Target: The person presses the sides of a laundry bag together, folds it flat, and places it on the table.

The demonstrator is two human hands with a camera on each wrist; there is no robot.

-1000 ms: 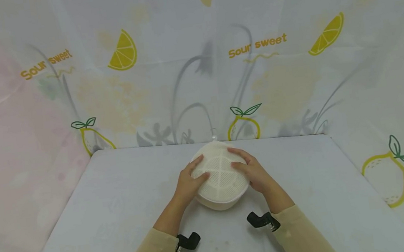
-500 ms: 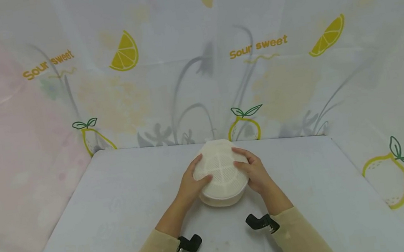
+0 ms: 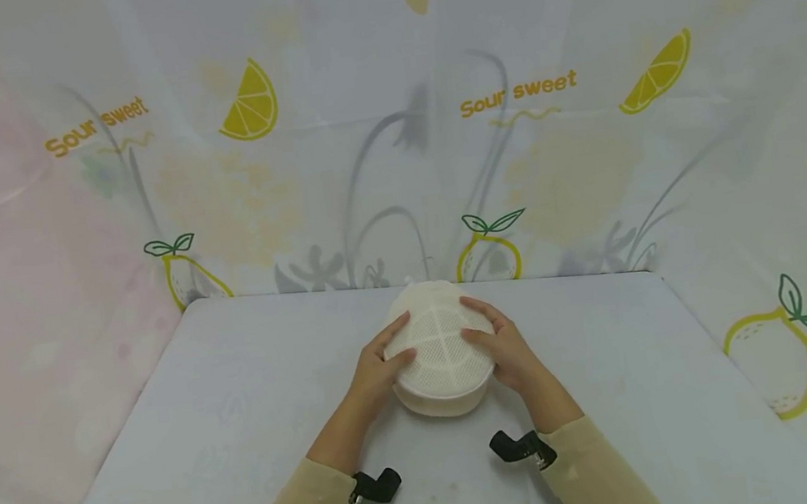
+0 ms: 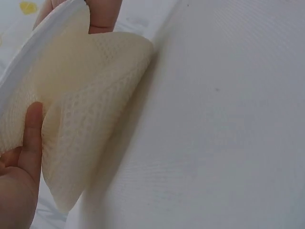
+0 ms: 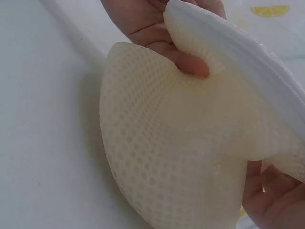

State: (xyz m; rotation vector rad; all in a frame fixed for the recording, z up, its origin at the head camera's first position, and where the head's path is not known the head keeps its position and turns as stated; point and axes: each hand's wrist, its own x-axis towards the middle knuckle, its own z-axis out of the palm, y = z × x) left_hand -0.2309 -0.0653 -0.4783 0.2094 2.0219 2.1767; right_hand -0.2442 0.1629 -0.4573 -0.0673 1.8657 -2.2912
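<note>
One rounded cream piece (image 3: 443, 361), mesh-textured, white-edged, with deep folds.

Mesh piece (image 3: 441, 344) between left hand (image 3: 376, 373) and right hand (image 3: 510, 350); table (image 3: 256, 405) beneath; backdrop (image 3: 372, 180) behind.

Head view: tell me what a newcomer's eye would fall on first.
Likely the cream mesh pouch at the centre, gripped at its sides by the left hand and the right hand. Next, probably, the printed yellow lemon slices high on the pale backdrop behind it. The black devices at the cuffs also stand out against the white table.
</note>
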